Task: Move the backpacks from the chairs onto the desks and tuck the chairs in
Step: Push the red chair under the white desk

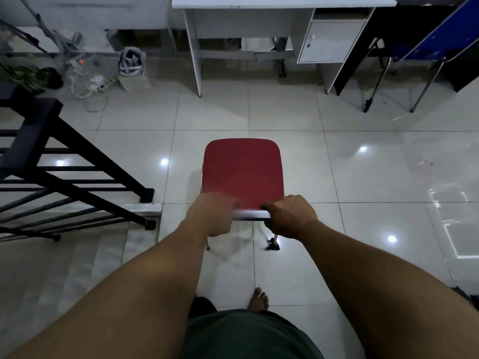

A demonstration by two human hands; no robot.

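Note:
A red chair (242, 172) with a bare seat stands on the tiled floor in front of me, some way short of the white desk (282, 1) at the top. My left hand (212, 215) grips the near left end of the chair's backrest. My right hand (290, 216) curls round the near right end, on the metal rail. The chair's rear legs show below my hands. No backpack is in view.
A black stair railing (72, 161) and steps drop away at the left. A blue chair (425, 47) sits at a dark desk at the top right. Cables, a power strip (103, 84) and a bag (132, 60) lie at the top left. My bare foot (259, 299) is below.

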